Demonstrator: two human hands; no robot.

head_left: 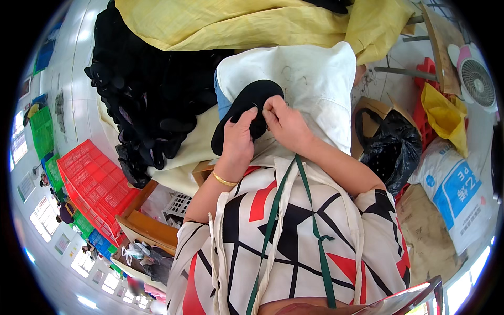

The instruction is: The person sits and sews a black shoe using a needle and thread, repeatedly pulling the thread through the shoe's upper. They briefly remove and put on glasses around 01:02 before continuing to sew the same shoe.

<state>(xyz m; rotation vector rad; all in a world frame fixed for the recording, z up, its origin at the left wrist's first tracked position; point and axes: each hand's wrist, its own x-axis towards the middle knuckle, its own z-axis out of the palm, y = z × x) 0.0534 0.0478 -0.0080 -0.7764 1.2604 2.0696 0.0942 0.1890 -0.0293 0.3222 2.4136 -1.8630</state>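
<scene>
A black cloth shoe [257, 93], soft and slipper-like, is held above the white cloth [320, 68] across my lap. My left hand [240, 137] grips its near side, with the thumb on top and the fingers mostly hidden. Against the shoe's right edge, my right hand [283, 122] has thumb and forefinger pinched together. What lies in that pinch is too small to make out. A short pale line, maybe thread, shows on the black fabric between my hands. To the left lies a big heap of black shoes [157, 79].
Yellow sheeting [231, 23] spreads along the far side. At left stand a red plastic crate [94, 184] and a wooden drawer or box [149, 228]. On the right are a carton with a black plastic bag [391, 147], a white-and-blue sack [451, 189] and a fan [475, 79].
</scene>
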